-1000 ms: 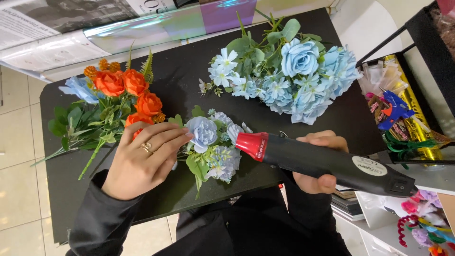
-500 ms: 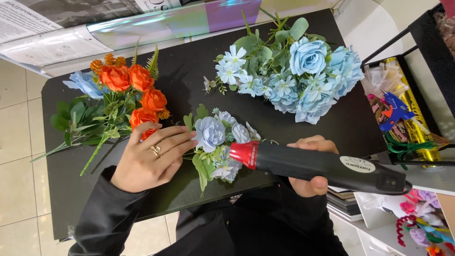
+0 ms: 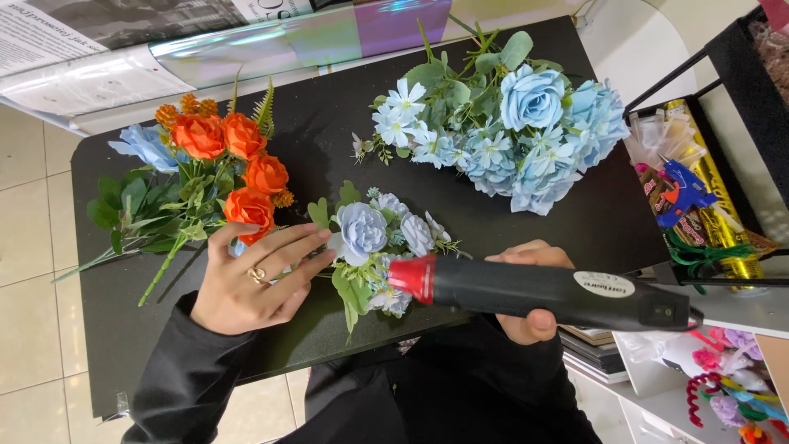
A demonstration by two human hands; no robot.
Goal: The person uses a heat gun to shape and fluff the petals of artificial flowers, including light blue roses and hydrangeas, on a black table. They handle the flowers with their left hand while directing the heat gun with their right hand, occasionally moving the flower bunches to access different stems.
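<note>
A black, matte glue gun [image 3: 542, 292] with a red conical nozzle is gripped in the right hand [image 3: 530, 288], whose fingers are wrapped round the smooth barrel; the nozzle is pointed toward the left hand. The left hand [image 3: 251, 279] is laid flat and spread on the worktop [image 3: 329, 148], a ring being worn on one finger, and its fingertips are pressed against a small cluster of pale blue fabric flowers [image 3: 374, 242]. This cluster, made of ruffled cloth petals and soft green leaves, is lain between the two hands, with the nozzle just beside its lower blooms; whether the tip is touching them cannot be told. The worktop is covered in a dark, dull sheet.

Just beyond the left hand, a spray of orange fabric roses [image 3: 234, 168] with plastic stems and fern-like sprigs is seen, one rose touching the fingers. Further off, beyond the right hand, a large bouquet of light blue roses and white star-shaped blossoms [image 3: 509, 131] is spread out. Past the right hand, to its outer side, a black wire shelf [image 3: 723, 107] is filled with shiny gold foil and a small blue glue gun [image 3: 682, 191]. At the far edge, glossy iridescent film [image 3: 329, 37] and newsprint sheets [image 3: 74, 57] are laid.
</note>
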